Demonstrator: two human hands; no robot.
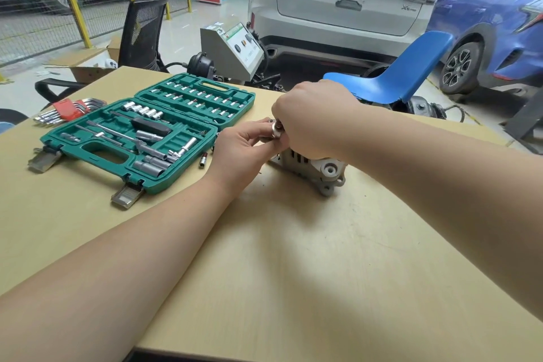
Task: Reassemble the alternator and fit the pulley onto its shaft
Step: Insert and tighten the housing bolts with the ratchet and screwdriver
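While the grey alternator [318,169] stands on the tan tabletop [293,258] just right of the open green socket case [152,138], both hands meet over its top. The left hand [244,153] has its grip pinched with curled fingers on a small silver pulley [276,128], and the right hand [311,120] arches above the housing, its grip curled onto the same piece. A red-holdered set of hex keys [69,110] lies at the tabletop's far left.
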